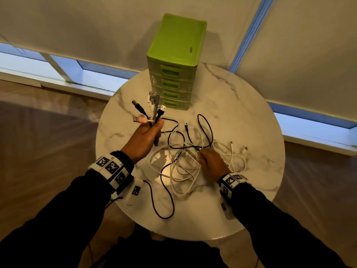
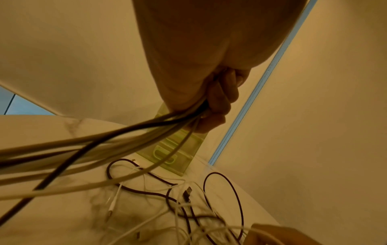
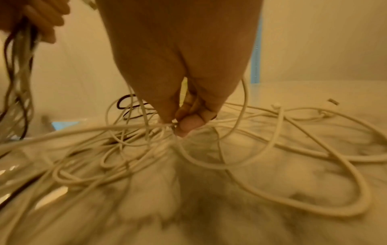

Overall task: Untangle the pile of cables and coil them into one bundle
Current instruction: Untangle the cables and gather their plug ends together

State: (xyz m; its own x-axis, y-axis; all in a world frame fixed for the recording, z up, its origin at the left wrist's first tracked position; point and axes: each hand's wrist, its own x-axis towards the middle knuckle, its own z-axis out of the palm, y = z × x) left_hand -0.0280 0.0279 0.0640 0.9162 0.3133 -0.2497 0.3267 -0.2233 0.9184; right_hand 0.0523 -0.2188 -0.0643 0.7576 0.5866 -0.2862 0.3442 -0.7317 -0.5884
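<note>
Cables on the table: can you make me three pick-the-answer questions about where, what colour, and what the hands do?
1. Where is the green plastic drawer box?
A. far edge of the round marble table
B. floor
C. beside the sleeves

2. What colour is the lowest plug above the left hand?
A. blue
B. pink
C. yellow

3. What is the right hand doing?
A. lying flat
B. waving
C. pinching a white cable

A: it stands there behind the cables.
B: pink plug.
C: right wrist view shows the grip.
</note>
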